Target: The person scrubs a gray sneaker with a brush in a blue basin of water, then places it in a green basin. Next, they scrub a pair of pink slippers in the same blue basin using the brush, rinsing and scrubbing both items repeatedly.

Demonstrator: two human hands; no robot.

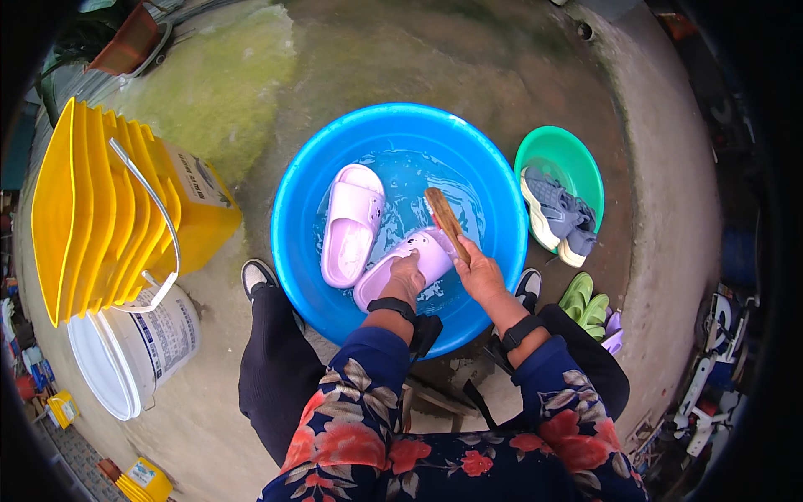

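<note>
A large blue plastic basin (401,116) with shallow water stands between my feet. My left hand (406,275) grips a pink slide sandal (433,254) in the water, with its fingers at the strap and opening. In my right hand (480,267) is a wooden-backed scrubbing brush (444,216), whose bristles touch or almost touch the front of that sandal; they are mostly hidden under the wood. The other pink slide sandal (351,226) lies sole down at the basin's left side, its toe pointing away from me.
Stacked yellow buckets (125,207) and a white lidded bucket (138,351) are at left. A green basin (558,147) holds grey sneakers (555,210) at right, near green slippers (583,304) and purple slippers (613,332). A potted plant (128,41) stands at the far left.
</note>
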